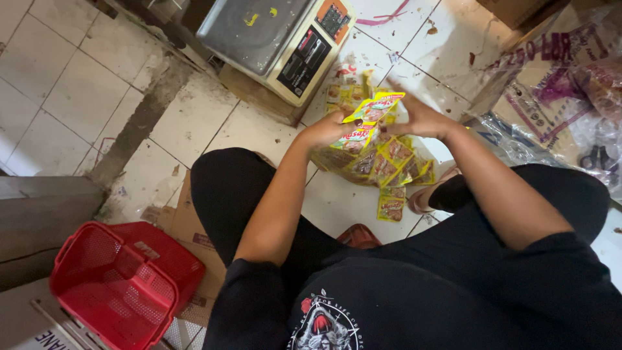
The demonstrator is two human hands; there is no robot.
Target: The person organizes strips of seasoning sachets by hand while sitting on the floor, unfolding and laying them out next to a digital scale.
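honestly, that stack of yellow sachets (366, 123) looks ready to slide apart. the left hand (327, 131) curls its fingers around the near edge of the stack while the right hand (421, 118) presses in from the far side, fingers held together and laid flat against it, so the bundle is squeezed between the two palms above the floor. the packets are slick and glossy, and if either palm eases off, i'd guess the middle ones would slip out and drop onto the loose pile of sachets (382, 165) lying on the dirty tiled floor (84, 91) between the person's knees. the top packet already sticks up crooked. each sachet is small, flat and yellow with a red band and a brown food picture. a digital weighing scale (278, 35) sits just beyond the pile, a red plastic basket (123, 282) stands off by the left knee, and printed sacks (557, 84) crowd the right side.
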